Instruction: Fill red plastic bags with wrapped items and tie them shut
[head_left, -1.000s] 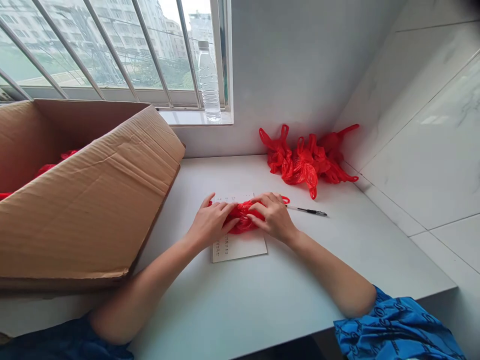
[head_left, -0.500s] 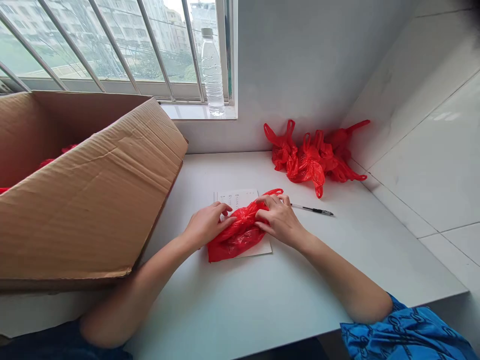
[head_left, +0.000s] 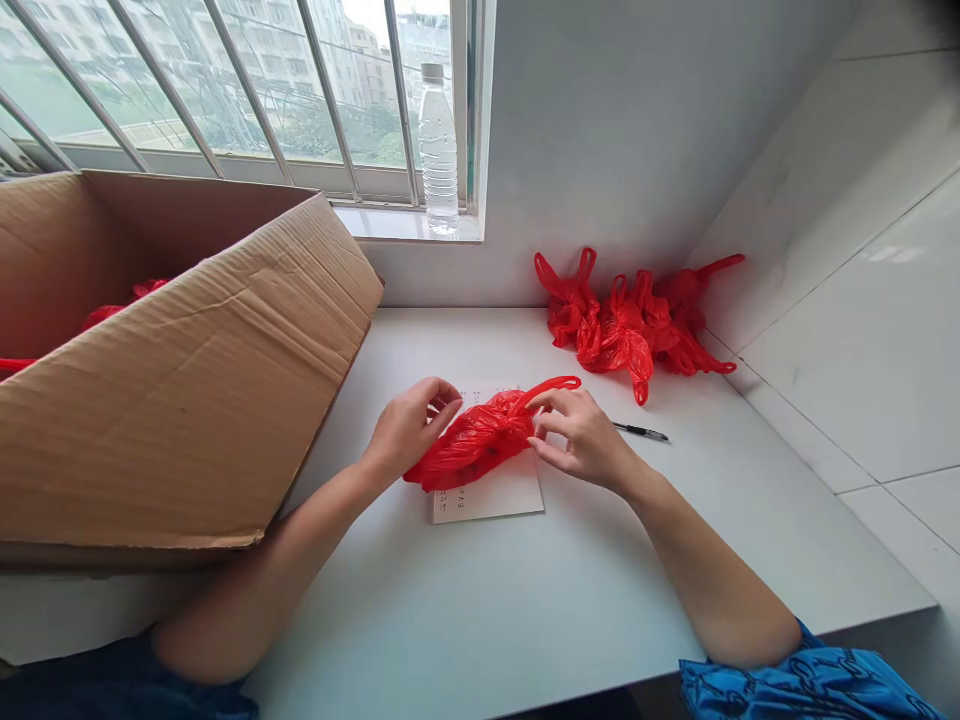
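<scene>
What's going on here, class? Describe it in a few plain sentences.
A person is handling a crumpled red plastic bag over a marked paper on a white table. The right grip is at the bag's gathered end, by its loop; the left grip is curled beside the other end, and whether it touches is unclear. More red bags lie heaped near the wall, a pen lies to the right, and a cardboard box stands to the left.
</scene>
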